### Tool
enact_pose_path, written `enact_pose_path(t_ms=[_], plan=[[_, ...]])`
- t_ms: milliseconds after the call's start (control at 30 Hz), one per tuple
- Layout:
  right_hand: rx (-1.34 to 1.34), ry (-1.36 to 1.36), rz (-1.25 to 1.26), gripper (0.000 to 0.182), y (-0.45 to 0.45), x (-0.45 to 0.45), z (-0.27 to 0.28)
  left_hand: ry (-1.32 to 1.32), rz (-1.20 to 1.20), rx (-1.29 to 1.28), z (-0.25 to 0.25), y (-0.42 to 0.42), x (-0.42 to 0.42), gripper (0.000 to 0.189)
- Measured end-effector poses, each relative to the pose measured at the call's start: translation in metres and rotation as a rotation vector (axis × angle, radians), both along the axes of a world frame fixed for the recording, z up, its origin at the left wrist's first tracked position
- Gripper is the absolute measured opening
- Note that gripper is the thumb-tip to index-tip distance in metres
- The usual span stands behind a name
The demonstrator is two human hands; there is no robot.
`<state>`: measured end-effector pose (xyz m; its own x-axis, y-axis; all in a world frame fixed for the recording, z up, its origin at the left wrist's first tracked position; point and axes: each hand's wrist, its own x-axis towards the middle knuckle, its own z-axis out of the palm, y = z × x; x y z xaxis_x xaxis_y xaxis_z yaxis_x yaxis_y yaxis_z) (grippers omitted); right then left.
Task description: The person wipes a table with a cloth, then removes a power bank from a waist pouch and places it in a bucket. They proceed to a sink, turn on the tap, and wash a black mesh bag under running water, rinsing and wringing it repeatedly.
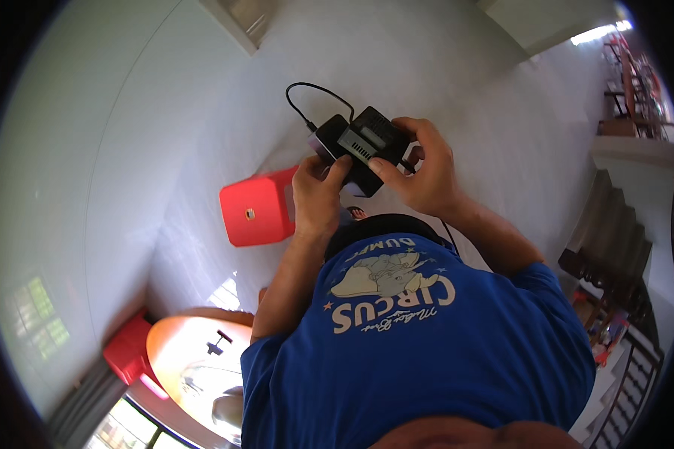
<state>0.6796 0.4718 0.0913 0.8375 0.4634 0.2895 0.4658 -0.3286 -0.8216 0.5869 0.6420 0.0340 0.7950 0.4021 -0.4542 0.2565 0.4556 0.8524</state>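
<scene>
A black boxy electronic device with vent slots and a pale label is between both hands in front of my body. It lies against a second dark block with a paler side edge. From that block's upper left corner a thin black cable loops up and over to the vented device. My left hand grips the lower left side, thumb on top. My right hand holds the right side, thumb near the label and fingers curled around the far edge. Another dark lead shows beside the right palm.
A red plastic stool stands on the grey floor left of my legs. Behind at lower left are a wooden table with objects on it and another red seat. Stairs and a railing lie at right.
</scene>
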Motion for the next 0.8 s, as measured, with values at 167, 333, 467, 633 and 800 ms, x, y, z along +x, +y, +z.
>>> enact_pose_path(t_ms=[167, 333, 467, 633, 800], plan=[[-0.059, -0.076, -0.177, 0.057, 0.011, 0.023, 0.014, -0.042, -0.162, -0.214, 0.004, 0.012, 0.062, 0.043], [-0.113, -0.245, -0.287, 0.061, 0.021, 0.073, 0.025, -0.074, -0.269, -0.386, 0.034, 0.019, 0.142, 0.038], [-0.159, -0.303, -0.389, 0.065, 0.024, 0.108, 0.038, -0.109, -0.334, -0.486, 0.035, 0.022, 0.19, 0.031], [-0.172, -0.272, -0.449, 0.072, 0.02, 0.203, 0.037, -0.213, -0.44, -0.667, 0.034, 0.015, 0.309, 0.029], [-0.086, -0.179, -0.436, 0.075, -0.011, 0.311, 0.036, -0.243, -0.544, -0.652, 0.021, -0.014, 0.43, 0.033]])
